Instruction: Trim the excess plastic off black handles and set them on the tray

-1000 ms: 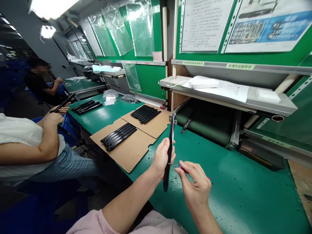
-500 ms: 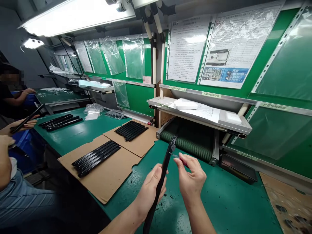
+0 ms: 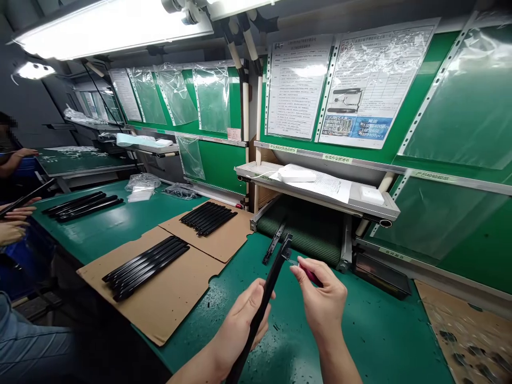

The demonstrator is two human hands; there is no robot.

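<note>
My left hand is shut around a long black bar, which stands tilted with a metal fitting at its upper end. My right hand pinches a small tool with a magenta handle. The tool's thin metal tip reaches toward that fitting, very close to it. I cannot tell whether the tip touches it. Rows of similar black bars lie on a cardboard sheet to the left of my hands, and more lie on a second sheet.
A dark green conveyor belt runs under a shelf, with a black bar lying on it. My hands work above a speckled green workbench. A co-worker's hands hold a black bar at far left, beside more bars.
A black bar now shows on the conveyor belt. The view has shifted slightly, and my hands and the black bar sit a little lower in the frame, with the tool still at the fitting.
</note>
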